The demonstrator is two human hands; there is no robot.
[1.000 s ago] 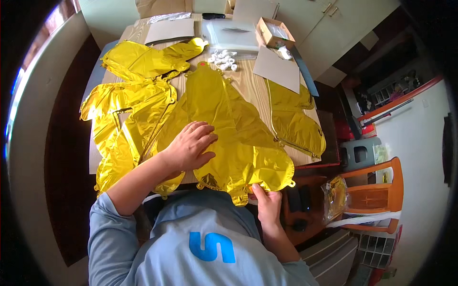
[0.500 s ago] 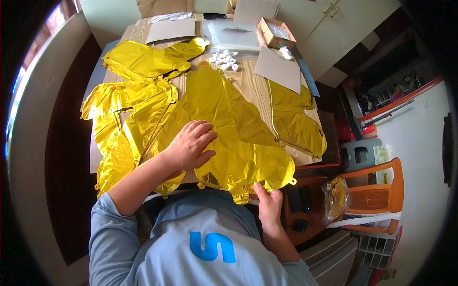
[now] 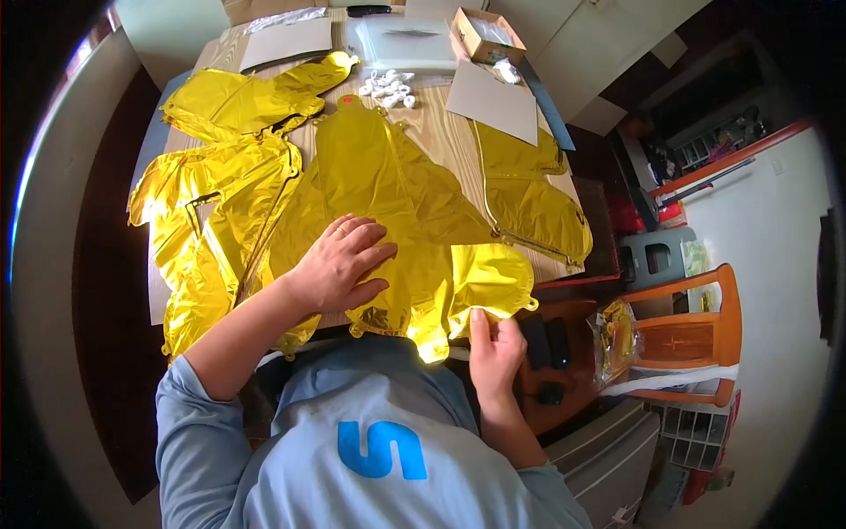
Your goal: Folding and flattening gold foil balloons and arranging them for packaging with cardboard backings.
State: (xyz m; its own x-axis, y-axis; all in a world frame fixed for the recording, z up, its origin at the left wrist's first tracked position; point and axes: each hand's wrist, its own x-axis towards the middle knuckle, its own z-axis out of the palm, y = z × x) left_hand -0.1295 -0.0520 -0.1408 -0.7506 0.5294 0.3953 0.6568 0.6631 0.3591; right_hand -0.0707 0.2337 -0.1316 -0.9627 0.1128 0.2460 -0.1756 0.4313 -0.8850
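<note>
A flat, uninflated gold foil balloon [image 3: 366, 167] with small tabs along its edge lies across the near middle of the table, its lower edge hanging over near my body. My left hand [image 3: 342, 264] rests palm down on it, fingers stretched out and slightly apart. At the near right edge, my right hand [image 3: 496, 353] pinches the foil between thumb and fingers and lifts a fold of it. Left of these lie more crumpled gold foil balloons [image 3: 242, 101], overlapping one another. Another foil balloon [image 3: 538, 207] lies on the right, partly under a grey-brown card [image 3: 493, 101].
Toward the back of the table [image 3: 441, 163] are small white rolls [image 3: 386, 89], clear plastic sheets [image 3: 401, 48], another card [image 3: 289, 44] and an open cardboard box [image 3: 489, 37]. On the right, a wooden chair [image 3: 674, 339] bears a clear bag [image 3: 615, 339] with gold foil inside.
My right hand has lifted and turned up the foil's near right edge, making a bright fold. My left hand stays on the balloon. The whole view has shifted slightly.
</note>
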